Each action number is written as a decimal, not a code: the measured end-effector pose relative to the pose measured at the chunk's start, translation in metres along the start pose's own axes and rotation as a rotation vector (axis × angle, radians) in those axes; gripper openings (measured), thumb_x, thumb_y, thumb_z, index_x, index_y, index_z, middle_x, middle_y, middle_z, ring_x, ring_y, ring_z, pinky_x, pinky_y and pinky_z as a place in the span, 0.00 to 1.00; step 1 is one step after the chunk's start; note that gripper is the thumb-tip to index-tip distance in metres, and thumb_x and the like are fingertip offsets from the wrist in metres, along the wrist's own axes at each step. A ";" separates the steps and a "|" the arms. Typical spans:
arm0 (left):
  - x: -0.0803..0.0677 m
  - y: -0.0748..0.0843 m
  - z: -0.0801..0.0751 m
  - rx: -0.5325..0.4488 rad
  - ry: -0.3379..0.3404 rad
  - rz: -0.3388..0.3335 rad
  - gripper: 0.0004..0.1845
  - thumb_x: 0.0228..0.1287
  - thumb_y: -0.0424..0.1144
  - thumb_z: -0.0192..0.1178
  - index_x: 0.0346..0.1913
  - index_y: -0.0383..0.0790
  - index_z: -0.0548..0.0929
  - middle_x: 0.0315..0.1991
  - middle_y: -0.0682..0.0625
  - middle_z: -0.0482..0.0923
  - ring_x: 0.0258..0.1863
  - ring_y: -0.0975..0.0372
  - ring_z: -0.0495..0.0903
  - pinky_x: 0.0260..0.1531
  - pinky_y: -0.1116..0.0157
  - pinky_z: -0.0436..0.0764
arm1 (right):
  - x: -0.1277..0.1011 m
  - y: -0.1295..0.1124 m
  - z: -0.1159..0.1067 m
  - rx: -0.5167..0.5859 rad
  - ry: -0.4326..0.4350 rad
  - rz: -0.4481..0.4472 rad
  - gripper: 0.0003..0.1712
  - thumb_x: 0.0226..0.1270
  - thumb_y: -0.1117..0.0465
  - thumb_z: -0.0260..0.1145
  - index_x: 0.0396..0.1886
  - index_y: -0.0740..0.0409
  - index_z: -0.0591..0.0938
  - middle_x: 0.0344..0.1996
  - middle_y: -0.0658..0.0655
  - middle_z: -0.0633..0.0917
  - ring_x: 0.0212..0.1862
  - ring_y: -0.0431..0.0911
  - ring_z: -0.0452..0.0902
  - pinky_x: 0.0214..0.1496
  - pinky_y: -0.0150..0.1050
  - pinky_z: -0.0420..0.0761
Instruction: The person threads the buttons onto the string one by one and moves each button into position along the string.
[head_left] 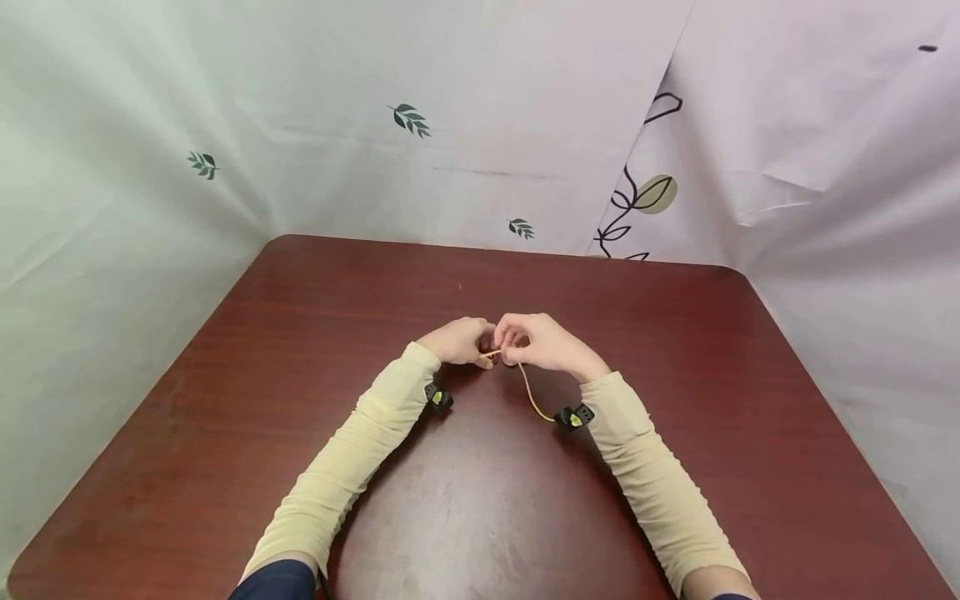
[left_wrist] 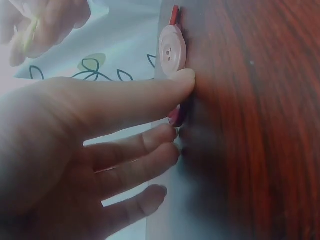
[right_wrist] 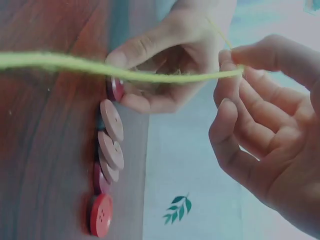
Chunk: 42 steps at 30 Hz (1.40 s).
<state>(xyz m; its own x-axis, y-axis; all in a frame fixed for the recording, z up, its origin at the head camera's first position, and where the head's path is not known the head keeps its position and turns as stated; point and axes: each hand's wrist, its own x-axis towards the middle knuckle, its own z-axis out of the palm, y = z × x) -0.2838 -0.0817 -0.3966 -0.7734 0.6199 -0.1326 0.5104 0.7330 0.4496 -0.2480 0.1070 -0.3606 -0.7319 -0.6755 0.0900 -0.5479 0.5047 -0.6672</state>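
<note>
The right hand (head_left: 551,343) is nearly closed at its tips: thumb and forefinger pinch a yellow string (right_wrist: 185,78), while the other fingers bend more loosely. From this pinch the string hangs in a curve toward 5 o'clock in the head view, and it reaches near the black wrist camera (head_left: 572,417). The left hand (head_left: 459,340) is just beside the right hand, at its 9 o'clock. It is half open, with thumb and forefinger at two sides of a dark pink button (right_wrist: 116,90); I cannot tell if they truly grip it. Its other fingers are spread apart.

In the right wrist view, a row of buttons goes from the left hand toward 6 o'clock. First come pale pink buttons (right_wrist: 112,121), overlapping in this view, then a purple button (right_wrist: 101,180), and last a red button (right_wrist: 101,216).

Both hands work near the middle of the brown table (head_left: 480,508). At 12 o'clock a good stretch of wood lies before the far edge, where white cloth (head_left: 315,100) stands right behind. Toward 9 and 3 o'clock the side edges are well apart from the hands. At 6 o'clock, a broad room of shiny wood opens between the two sleeved forearms.
</note>
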 end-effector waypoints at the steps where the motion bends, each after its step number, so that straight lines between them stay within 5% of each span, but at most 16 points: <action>1: 0.000 0.000 0.001 -0.009 -0.003 0.006 0.13 0.52 0.38 0.72 0.40 0.42 0.81 0.28 0.53 0.77 0.29 0.64 0.73 0.33 0.69 0.72 | -0.001 0.000 -0.001 0.015 0.014 0.010 0.08 0.58 0.69 0.61 0.36 0.58 0.81 0.29 0.56 0.85 0.34 0.41 0.80 0.41 0.36 0.79; 10: 0.001 0.001 0.004 0.049 -0.011 0.083 0.11 0.51 0.36 0.69 0.38 0.40 0.82 0.31 0.51 0.80 0.31 0.64 0.76 0.36 0.69 0.75 | -0.007 0.005 -0.007 0.028 0.074 0.112 0.04 0.67 0.63 0.61 0.35 0.56 0.81 0.29 0.60 0.85 0.23 0.48 0.76 0.25 0.33 0.72; 16: -0.001 -0.001 0.003 0.039 0.004 0.103 0.11 0.50 0.37 0.69 0.37 0.40 0.81 0.30 0.51 0.79 0.30 0.64 0.75 0.34 0.70 0.75 | -0.009 0.007 -0.011 0.031 0.114 0.116 0.04 0.67 0.60 0.63 0.34 0.56 0.79 0.26 0.57 0.84 0.26 0.48 0.75 0.26 0.34 0.69; 23: -0.004 0.001 -0.005 -0.002 0.054 0.163 0.15 0.51 0.36 0.67 0.44 0.38 0.84 0.30 0.50 0.79 0.28 0.65 0.74 0.31 0.71 0.74 | -0.010 0.007 -0.019 0.090 0.176 0.052 0.03 0.63 0.65 0.67 0.35 0.57 0.81 0.30 0.56 0.83 0.36 0.45 0.79 0.43 0.38 0.76; 28: -0.009 0.003 -0.012 -0.019 0.128 0.249 0.16 0.52 0.35 0.65 0.46 0.38 0.86 0.33 0.49 0.79 0.29 0.64 0.76 0.31 0.72 0.76 | -0.009 0.008 -0.021 0.069 0.218 0.035 0.05 0.63 0.66 0.67 0.39 0.59 0.84 0.30 0.56 0.87 0.36 0.48 0.83 0.39 0.35 0.76; 42: -0.017 0.014 -0.026 -0.281 0.285 0.286 0.15 0.53 0.31 0.65 0.46 0.35 0.83 0.37 0.46 0.85 0.34 0.63 0.84 0.36 0.69 0.82 | -0.016 0.002 -0.027 0.043 0.337 0.052 0.02 0.63 0.64 0.67 0.35 0.58 0.84 0.26 0.56 0.87 0.31 0.51 0.82 0.28 0.32 0.72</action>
<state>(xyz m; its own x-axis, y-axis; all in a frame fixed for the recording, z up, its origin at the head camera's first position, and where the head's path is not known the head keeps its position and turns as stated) -0.2736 -0.0896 -0.3650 -0.7090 0.6552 0.2609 0.6267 0.4158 0.6591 -0.2486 0.1332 -0.3429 -0.8551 -0.4299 0.2897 -0.4940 0.5060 -0.7071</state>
